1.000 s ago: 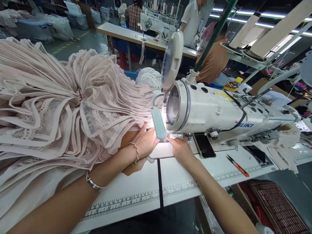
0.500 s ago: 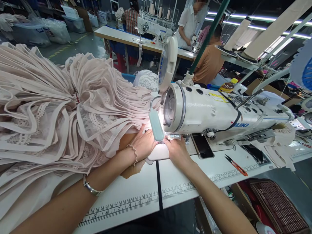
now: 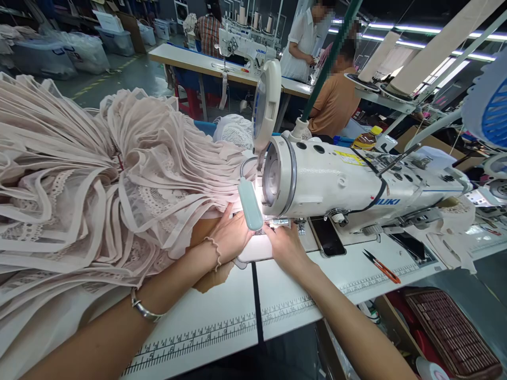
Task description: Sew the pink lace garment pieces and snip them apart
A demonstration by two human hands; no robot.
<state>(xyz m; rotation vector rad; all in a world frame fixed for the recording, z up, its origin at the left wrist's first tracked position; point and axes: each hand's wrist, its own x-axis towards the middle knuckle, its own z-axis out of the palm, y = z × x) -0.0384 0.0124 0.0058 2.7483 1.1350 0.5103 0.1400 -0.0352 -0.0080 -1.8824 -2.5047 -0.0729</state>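
A sewing machine stands in front of me, its needle area lit and partly hidden by a small green lamp. My left hand lies flat with fingers stretched at the edge of the pale pink lace-trimmed fabric, left of the needle; the lamp covers some fingertips. On the other side, my right hand has its fingers bent in close to the presser foot. Whatever those fingers pinch is hidden. The gathered fabric heaps up across the left of the table.
A phone and orange-handled thread snips lie right of my right hand. A magnifier rises above the machine head. Ruler markings run along the table front. Co-workers sit and stand behind, near another machine.
The whole view has shifted slightly left. Both hands keep their places beside the needle, and the fabric heap looks nearly the same.
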